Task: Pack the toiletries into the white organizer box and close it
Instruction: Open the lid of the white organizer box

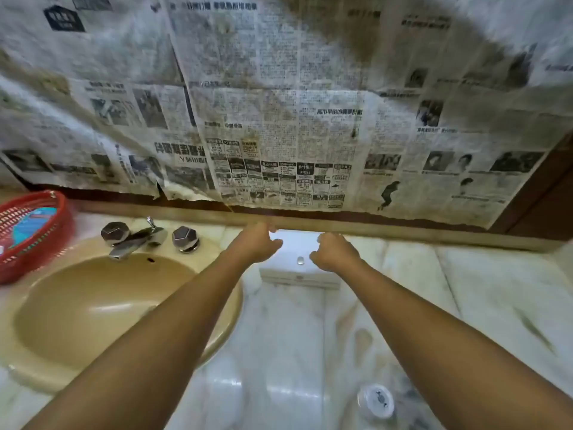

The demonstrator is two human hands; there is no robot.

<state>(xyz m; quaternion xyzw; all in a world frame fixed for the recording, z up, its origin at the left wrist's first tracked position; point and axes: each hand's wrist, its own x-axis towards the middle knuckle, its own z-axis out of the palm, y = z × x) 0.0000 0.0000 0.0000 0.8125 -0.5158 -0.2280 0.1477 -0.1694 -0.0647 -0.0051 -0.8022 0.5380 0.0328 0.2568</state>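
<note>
The white organizer box (298, 268) stands on the marble counter against the back ledge, lid down, with a small clear knob (300, 260) on top. My left hand (259, 243) rests on the box's left side, fingers curled at its far left corner. On the box's right side sits my right hand (333, 251), fingers curled over the lid. Both hands touch the box. No toiletries lie loose beside it.
A beige sink (102, 308) with a chrome faucet (136, 240) lies to the left. A red basket (29, 234) holding a blue packet stands at far left. A small round clear lid (375, 400) lies near the front. Newspaper (279, 119) covers the wall.
</note>
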